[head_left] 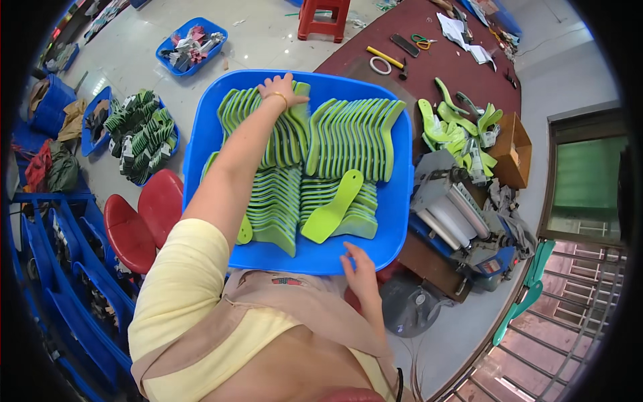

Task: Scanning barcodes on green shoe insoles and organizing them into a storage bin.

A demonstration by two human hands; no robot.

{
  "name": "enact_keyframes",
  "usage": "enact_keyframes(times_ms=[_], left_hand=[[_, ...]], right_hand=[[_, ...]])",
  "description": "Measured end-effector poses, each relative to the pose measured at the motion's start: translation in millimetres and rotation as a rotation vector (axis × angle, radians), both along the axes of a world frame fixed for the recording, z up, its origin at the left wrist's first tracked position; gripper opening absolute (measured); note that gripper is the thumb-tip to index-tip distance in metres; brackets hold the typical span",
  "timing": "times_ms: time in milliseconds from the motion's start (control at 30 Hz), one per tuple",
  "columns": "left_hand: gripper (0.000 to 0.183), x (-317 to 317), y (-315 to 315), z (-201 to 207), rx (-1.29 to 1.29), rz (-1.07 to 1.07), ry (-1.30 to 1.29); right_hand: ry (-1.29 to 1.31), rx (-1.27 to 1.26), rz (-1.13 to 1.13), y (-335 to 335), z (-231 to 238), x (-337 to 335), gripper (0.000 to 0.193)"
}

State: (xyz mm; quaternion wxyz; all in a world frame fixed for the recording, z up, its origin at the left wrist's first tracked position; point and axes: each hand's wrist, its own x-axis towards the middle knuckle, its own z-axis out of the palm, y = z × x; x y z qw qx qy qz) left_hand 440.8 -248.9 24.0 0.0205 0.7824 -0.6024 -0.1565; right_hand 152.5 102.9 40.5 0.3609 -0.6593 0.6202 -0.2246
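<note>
A large blue plastic tub sits in front of me, holding lime-green curved insoles packed on edge in rows. My left hand reaches across to the far end, its fingers spread over the tops of the far left row. One loose insole, with a small hole at its narrow end, lies flat across the near right row. Under my left forearm, part of another insole shows. By the tub's near right rim is my right hand, fingers apart and nothing held.
A dark red table carries scissors, a hammer, a phone and tape. A roller machine stands right, near loose green insoles. Left are red chairs and a filled tub.
</note>
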Motion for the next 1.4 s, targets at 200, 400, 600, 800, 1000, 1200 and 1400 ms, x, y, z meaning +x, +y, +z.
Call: enact_keyframes(times_ms=[200,400,600,800,1000,1200,1400], left_hand=[[0.046,8,30,-9,-0.441,-0.056,0.081],[0.039,22,139,54,-0.798,-0.115,0.222],[0.048,10,204,118,-1.149,-0.364,0.166],[0.047,24,238,137,-1.189,-0.358,0.250],[0.037,92,257,141,-1.093,0.131,0.858],[0.039,100,264,199,-1.270,-0.254,0.301],[0.037,48,263,210,-1.272,-0.638,0.211]], right_hand=[[0.030,0.020,0.042,-24,-5,-23,0.027],[-0.087,-0.211,0.142,-80,1,-3,0.020],[-0.792,0.224,-0.237,-128,-9,89,0.035],[-0.911,-0.120,-0.255,-156,5,107,0.042],[-1.275,-0.092,-0.494,-158,7,64,0.036],[-0.045,-0.418,-0.317,-189,-4,18,0.056],[-1.048,0.545,-0.082,-113,13,85,0.079]])
